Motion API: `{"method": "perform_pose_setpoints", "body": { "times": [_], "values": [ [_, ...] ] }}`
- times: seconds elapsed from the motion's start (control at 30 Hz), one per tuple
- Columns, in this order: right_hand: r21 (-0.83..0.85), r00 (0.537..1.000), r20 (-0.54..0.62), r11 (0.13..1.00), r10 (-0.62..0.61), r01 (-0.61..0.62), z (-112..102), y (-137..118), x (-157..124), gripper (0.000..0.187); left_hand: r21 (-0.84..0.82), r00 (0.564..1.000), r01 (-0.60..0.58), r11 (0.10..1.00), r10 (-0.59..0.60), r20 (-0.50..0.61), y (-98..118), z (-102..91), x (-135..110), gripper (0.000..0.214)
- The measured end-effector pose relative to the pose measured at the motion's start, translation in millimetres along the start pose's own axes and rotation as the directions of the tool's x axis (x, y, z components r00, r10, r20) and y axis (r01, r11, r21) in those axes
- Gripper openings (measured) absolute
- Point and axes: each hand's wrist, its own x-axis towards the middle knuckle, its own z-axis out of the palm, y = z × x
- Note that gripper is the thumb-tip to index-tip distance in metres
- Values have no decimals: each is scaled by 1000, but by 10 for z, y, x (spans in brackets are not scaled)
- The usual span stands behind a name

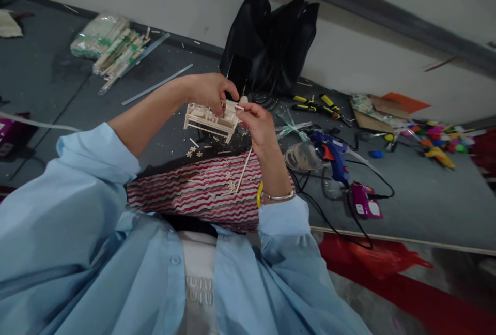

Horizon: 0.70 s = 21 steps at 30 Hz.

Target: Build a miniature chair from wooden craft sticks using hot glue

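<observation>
A small model built of pale wooden sticks (pixel 211 127) stands in front of me at the table's near side, with rails and short legs. My left hand (pixel 209 92) reaches over it from behind, fingers bent down and closed on its upper part. At the model's right end, my right hand (pixel 258 122) pinches a short pale wooden stick (pixel 239 108) against or close to the model; whether they touch I cannot tell. Below my right wrist, a long thin stick (pixel 244 170) slants across a red-and-white striped cloth (pixel 186 190). Several small flower-shaped wooden pieces (pixel 199 154) lie near the model.
A blue glue gun (pixel 335 156) rests to the right, its cable near a purple box (pixel 365 200). Yellow-black pliers (pixel 315 108) and colourful pom-poms (pixel 445 138) lie farther right. A black bag (pixel 271 40) stands behind. Bundled sticks (pixel 122 53) and glue sticks (pixel 157 84) are left.
</observation>
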Motion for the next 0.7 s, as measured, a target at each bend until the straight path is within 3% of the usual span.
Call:
{"method": "perform_pose_setpoints", "body": {
  "times": [0.17, 0.33, 0.5, 0.7],
  "values": [
    [-29, 999, -30, 999, 18, -19, -66, 37, -230, 24, 111, 993, 14, 994, -1, -116, -21, 193, -164, 70],
    [-51, 999, -32, 999, 17, -18, -93, 158, -503, 28, 248, 979, -61, 967, 106, -175, -151, 430, -309, 69],
    [-206, 984, -138, 975, -115, 85, -23, 302, -743, 19, 319, 968, -18, 948, 97, -233, -224, 610, -420, 65],
    [-432, 938, -126, 869, -324, 242, 224, 509, -899, 20, 340, 956, -48, 939, 142, -257, -223, 653, -473, 68]
  ]
}}
